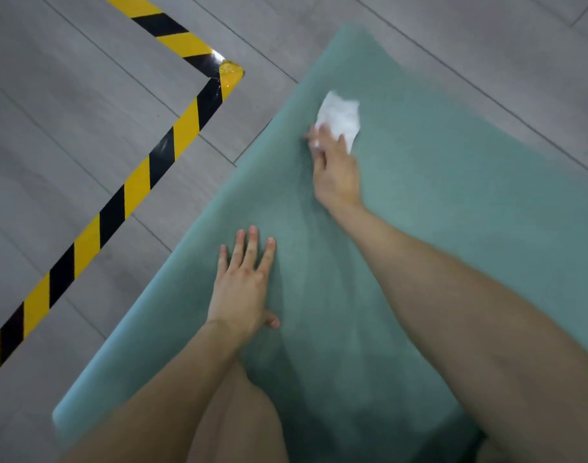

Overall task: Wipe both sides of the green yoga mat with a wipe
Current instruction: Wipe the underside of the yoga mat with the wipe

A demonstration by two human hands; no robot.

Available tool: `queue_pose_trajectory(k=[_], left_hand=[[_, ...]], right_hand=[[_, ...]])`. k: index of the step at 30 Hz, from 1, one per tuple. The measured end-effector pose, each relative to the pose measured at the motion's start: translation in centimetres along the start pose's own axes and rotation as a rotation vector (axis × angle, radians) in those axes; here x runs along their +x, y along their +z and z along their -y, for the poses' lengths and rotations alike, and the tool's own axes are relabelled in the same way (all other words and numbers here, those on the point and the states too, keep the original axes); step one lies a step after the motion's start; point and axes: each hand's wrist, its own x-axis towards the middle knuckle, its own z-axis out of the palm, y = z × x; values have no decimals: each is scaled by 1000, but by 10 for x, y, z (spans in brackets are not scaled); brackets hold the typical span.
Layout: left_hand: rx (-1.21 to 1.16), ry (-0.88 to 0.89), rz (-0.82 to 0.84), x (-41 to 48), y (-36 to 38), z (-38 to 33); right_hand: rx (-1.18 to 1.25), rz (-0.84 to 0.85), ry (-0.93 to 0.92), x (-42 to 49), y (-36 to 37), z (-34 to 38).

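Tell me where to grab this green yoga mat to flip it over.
Probably the long left edge of the green yoga mat, beside the left hand; the right hand grips the wipe. That edge lies flat with bare floor alongside, so slide the left fingers under from the floor side, thumb on top.

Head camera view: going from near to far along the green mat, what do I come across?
Left hand flat on the green mat → right hand → white wipe that it holds against the mat.
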Motion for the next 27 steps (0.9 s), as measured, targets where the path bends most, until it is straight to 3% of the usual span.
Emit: queue_pose_trajectory(k=[3, 8, 13, 23, 27], left_hand=[[50, -11, 16, 5, -6, -9], [89, -26, 73, 6, -17, -18], [102, 3, 37, 12, -18, -15], [131, -53, 23, 10, -21, -20], [91, -28, -146, -10, -20, -21]], right_hand=[[-15, 203, -153, -100, -6, -18], [-335, 227, -396, -233, -48, -82], [-372, 138, -459, -231, -43, -85], [-245, 8, -372, -239, -34, -92], [-239, -75, -350, -235, -25, -102]])
